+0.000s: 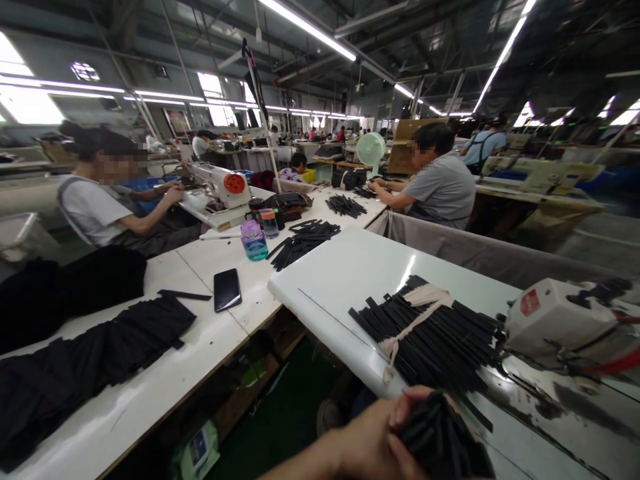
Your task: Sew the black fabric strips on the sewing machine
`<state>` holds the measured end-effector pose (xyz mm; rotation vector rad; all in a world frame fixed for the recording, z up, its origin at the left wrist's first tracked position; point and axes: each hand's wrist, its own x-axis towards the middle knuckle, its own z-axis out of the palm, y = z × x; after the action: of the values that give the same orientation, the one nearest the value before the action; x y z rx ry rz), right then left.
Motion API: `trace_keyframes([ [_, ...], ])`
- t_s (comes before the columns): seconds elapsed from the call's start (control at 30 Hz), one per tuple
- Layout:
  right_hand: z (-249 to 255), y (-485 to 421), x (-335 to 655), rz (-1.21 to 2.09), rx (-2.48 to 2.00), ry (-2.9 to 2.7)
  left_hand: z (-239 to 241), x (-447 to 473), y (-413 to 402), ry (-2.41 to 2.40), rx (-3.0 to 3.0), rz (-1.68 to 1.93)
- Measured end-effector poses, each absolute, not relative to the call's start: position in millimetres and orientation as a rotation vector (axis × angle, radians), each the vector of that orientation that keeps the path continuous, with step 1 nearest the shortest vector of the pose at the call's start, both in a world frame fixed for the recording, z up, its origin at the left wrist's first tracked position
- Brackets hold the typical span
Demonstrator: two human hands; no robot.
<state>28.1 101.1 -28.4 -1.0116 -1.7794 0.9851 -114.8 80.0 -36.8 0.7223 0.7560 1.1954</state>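
My left hand (373, 433) reaches in from the bottom edge, fingers wrapped round a bundle of black strips (440, 437). A little skin shows at the far side of this bundle; whose fingers those are is hard to tell, and my right hand cannot be made out. Just beyond lies a larger bundle of flat black strips (430, 333) on the white sewing table (330, 287), bound by a pale cloth tie (420, 320). The head of a sewing machine (560, 320) stands right of it.
On the left table are a phone (227, 290), a pile of black strips (100, 347), loose strips (310, 241), and a purple and teal bottle (254, 241). One person (115, 193) sits at a sewing machine on the left; another (440, 177) handles strips near a green fan (371, 150).
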Motion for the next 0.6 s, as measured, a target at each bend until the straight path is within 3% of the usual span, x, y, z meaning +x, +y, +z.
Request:
trace_keyframes([
  [0.1,-1,134,-11,0.672,-0.803,-1.906,-19,-152,111,0.849,1.101,1.247],
  [0.4,-37,185,-79,0.767,-0.941,-1.8,-30,-189,141,1.074,1.288,1.417],
  [0.6,-12,174,-93,0.799,-0.795,-1.991,-22,-185,101,1.121,1.032,1.718],
])
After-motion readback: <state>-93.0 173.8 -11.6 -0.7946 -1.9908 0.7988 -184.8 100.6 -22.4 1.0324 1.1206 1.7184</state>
